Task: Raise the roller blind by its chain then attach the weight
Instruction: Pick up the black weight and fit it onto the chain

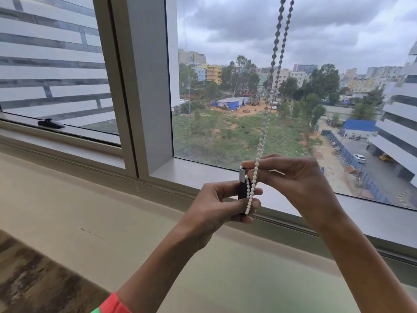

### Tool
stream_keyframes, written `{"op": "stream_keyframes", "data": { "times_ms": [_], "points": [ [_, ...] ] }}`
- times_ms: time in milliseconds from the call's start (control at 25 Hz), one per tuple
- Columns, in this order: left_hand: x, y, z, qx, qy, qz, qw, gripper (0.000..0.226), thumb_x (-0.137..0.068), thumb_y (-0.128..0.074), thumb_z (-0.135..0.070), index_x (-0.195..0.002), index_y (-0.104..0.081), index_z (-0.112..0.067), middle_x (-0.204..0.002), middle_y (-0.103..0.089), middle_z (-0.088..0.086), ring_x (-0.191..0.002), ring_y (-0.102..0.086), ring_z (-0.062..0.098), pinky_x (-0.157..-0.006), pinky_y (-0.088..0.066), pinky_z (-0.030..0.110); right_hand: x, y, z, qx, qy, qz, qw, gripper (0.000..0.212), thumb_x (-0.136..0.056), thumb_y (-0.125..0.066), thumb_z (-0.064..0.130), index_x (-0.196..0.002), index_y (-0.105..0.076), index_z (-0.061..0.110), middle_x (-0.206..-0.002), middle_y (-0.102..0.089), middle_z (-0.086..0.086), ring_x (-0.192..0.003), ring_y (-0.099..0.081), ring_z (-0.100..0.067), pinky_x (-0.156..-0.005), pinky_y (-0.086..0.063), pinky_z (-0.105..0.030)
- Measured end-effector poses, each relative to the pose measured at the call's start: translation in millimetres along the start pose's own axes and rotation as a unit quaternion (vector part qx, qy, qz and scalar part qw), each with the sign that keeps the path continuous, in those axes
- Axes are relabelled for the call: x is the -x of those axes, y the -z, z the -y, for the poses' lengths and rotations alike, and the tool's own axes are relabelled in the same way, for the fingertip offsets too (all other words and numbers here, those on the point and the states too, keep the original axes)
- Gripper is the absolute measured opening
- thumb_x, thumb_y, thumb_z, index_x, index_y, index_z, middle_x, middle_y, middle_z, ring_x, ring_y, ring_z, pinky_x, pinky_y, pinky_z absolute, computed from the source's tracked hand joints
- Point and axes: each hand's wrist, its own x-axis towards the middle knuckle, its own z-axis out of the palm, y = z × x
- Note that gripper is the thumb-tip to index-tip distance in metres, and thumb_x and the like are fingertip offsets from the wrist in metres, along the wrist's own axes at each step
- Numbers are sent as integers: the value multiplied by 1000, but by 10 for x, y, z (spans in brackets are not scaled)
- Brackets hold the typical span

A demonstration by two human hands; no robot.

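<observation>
A white beaded chain (268,100) hangs as two strands from above the frame down to my hands in front of the window. Its bottom loop lies against a small black weight with a silver cap (243,181). My left hand (216,206) grips the weight's lower part upright, thumb pressing the loop's end against it. My right hand (295,179) pinches the chain at the weight's top, fingertips touching the silver cap. The blind itself is out of view above.
A beige window sill (112,213) runs below my hands. The grey window frame post (144,86) stands left of the chain, with a black latch (50,124) on the left pane's frame. Patterned flooring shows at the bottom left.
</observation>
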Motion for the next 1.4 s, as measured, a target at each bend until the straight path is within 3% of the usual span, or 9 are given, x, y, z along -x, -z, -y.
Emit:
{"op": "stream_keyframes", "data": {
  "times_ms": [320, 480, 640, 840, 1000, 1080, 1160, 1280, 1400],
  "points": [
    [35, 1, -46, 22, 10, 26, 999, 22, -81, -68, -5, -103, -70, -4, -109, -70, 19, -78, -62, 28, -66, -56, 28, 24, -6, 20, 28, -10, -23, 999, 21, -67, -72, 26, -85, -77, 16, -86, -78, -1, -78, -73, -18, -71, -56, -22],
    [54, -2, -104, 36, 12, 56, 998, 33, -77, -68, -13, -108, -67, -1, -108, -70, 20, -77, -65, 27, -63, -54, 27, 33, 24, 51, 7, -3, -6, 1000, 17, -74, -72, 17, -90, -76, 18, -86, -78, -2, -79, -72, -29, -74, -59, -33],
    [45, -4, -126, 40, 16, 58, 997, 33, -77, -68, -13, -108, -67, 0, -107, -71, 19, -78, -67, 29, -61, -54, 25, 32, 46, 83, 3, 7, 3, 1000, 20, -76, -70, 2, -88, -76, 17, -86, -77, -3, -77, -72, -15, -71, -55, -23],
    [46, 20, -164, 66, 35, 74, 994, 31, -78, -67, -10, -106, -68, 1, -98, -74, 11, -75, -69, 28, -56, -52, 23, 65, 49, 101, 20, 15, 5, 1000, 25, -79, -67, 2, -101, -73, 11, -98, -77, -3, -88, -72, -11, -75, -53, -19],
    [62, 83, -229, 104, 36, 94, 989, 36, -81, -65, -16, -114, -64, -2, -102, -74, 11, -82, -70, 24, -61, -53, 25, 156, 95, 99, 203, 67, 117, 970, 63, -79, -67, 17, -137, -44, 27, -121, -63, 7, -105, -54, -12, -85, -39, -15],
    [69, 116, -243, 102, 42, 105, 988, 39, -80, -65, -20, -117, -64, -7, -109, -72, 12, -93, -69, 25, -76, -57, 35, 185, 126, 88, 258, 86, 174, 947, 89, -73, -74, 35, -145, -23, 29, -143, -45, 11, -121, -42, -5, -96, -31, -15],
    [72, 130, -235, 96, 44, 113, 988, 40, -80, -65, -22, -117, -64, -9, -108, -73, 9, -104, -66, 27, -91, -52, 48, 187, 102, 101, 301, 92, 186, 931, 107, -61, -77, 55, -146, -16, 33, -148, -34, 16, -127, -36, -3, -106, -29, -20],
    [71, 116, -237, 96, 40, 116, 988, 36, -82, -63, -20, -116, -65, -7, -106, -73, 11, -102, -67, 27, -89, -53, 43, 167, 14, 126, 357, 136, 106, 918, 96, -58, -73, 61, -139, -34, 29, -130, -50, 12, -111, -45, -8, -96, -43, -37],
    [70, 101, -243, 80, 36, 107, 990, 35, -83, -62, -16, -117, -64, -5, -110, -71, 16, -101, -66, 28, -91, -52, 42, 137, -2, 174, 374, 174, 52, 909, 80, -55, -74, 53, -126, -51, 22, -112, -60, 11, -99, -47, -11, -82, -46, -40]
  ]
}}
